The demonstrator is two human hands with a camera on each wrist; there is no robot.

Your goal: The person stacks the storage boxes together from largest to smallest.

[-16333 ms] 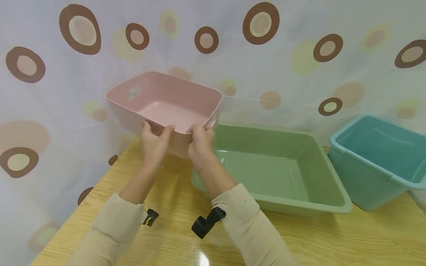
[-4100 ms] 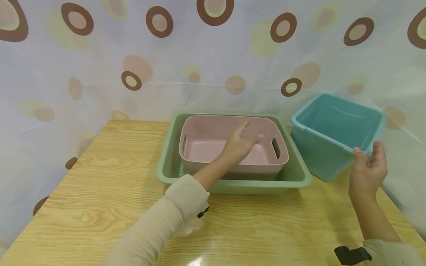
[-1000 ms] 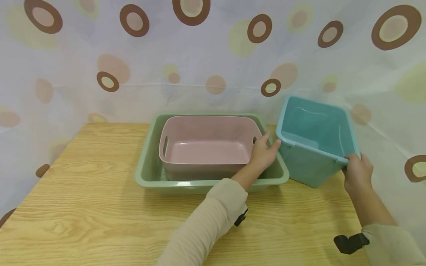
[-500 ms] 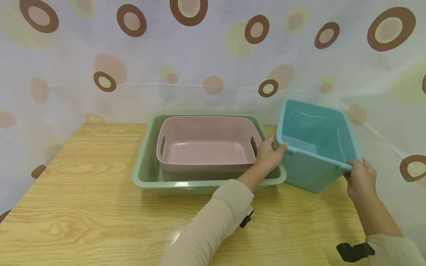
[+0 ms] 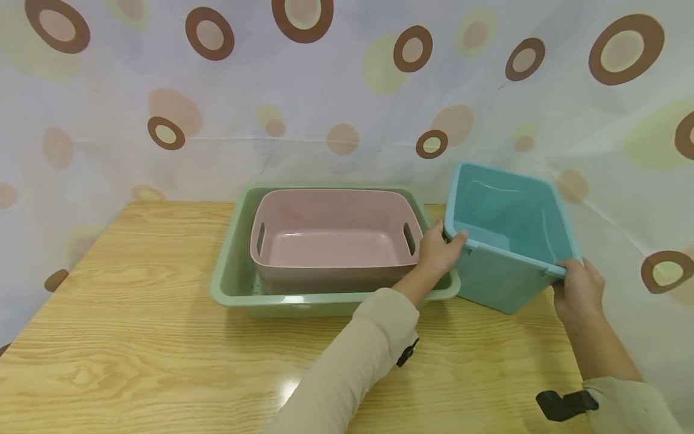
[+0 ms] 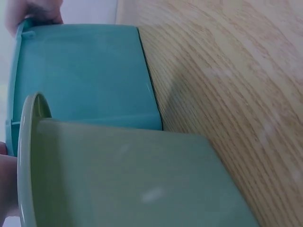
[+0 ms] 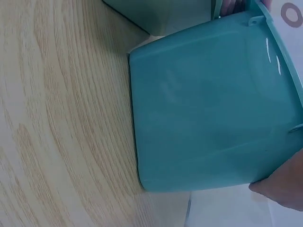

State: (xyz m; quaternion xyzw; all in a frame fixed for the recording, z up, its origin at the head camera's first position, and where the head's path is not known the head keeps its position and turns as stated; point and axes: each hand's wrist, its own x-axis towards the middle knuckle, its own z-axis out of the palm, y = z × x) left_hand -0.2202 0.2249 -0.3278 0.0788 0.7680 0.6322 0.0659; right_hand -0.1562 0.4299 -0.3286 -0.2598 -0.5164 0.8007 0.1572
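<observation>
Patterned cloth (image 5: 271,90), pale with brown, peach and yellow rounds, hangs behind a wood-grain table (image 5: 135,337); on it stands a blue bin (image 5: 504,280), and the left hand (image 5: 438,252) and right hand (image 5: 580,289) are both clamped on its near rim, the left with its thumb over one corner, the right curled round the other; between and below the two grips, the bin's front wall narrows to a base that meets the tabletop, its mouth facing up just beyond the fingers; directly left of the left hand's grip is a green basin (image 5: 325,300), and a pink basket (image 5: 336,280) with cut-out handles sits inside it; below the left grip runs a beige sleeve (image 5: 347,361); below the right grip a black device (image 5: 566,405) juts from the wrist.
</observation>
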